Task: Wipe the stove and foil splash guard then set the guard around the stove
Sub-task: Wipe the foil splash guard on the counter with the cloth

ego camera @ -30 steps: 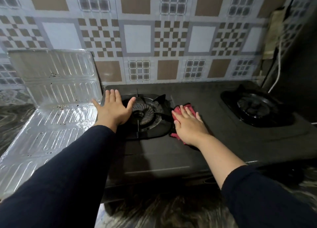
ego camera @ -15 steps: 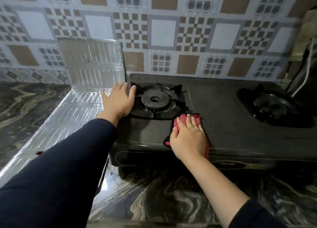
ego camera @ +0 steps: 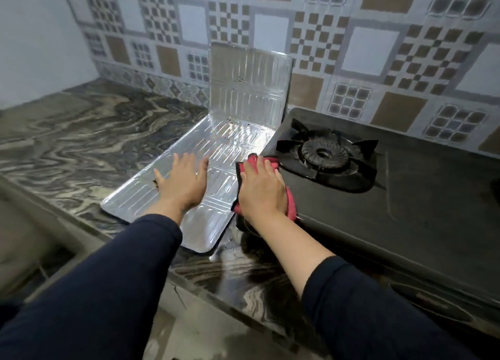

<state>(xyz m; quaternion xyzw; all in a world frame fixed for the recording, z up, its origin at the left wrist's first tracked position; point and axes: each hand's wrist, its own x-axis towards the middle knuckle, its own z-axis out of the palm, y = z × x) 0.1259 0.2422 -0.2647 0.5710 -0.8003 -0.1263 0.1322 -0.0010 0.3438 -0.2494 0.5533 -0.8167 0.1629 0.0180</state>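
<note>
A black gas stove (ego camera: 378,197) stands on the marble counter, its left burner (ego camera: 323,154) in view. To its left lies the silver foil splash guard (ego camera: 232,143), two panels flat on the counter and one panel upright against the tiled wall. My left hand (ego camera: 184,182) rests flat on the flat foil, fingers spread. My right hand (ego camera: 261,192) presses a red cloth (ego camera: 290,202) at the stove's front left corner, where stove and foil meet. Small dark specks dot the foil.
The dark veined marble counter (ego camera: 89,143) stretches left to a white side wall. Patterned tiles (ego camera: 351,40) cover the back wall. A counter edge (ego camera: 205,292) runs below my arms. The stove's right part runs out of view.
My left hand has moved off the stove's left edge onto the flat foil. My right hand slid the red cloth left from beside the burner to the stove's front left corner. The view swung left.
</note>
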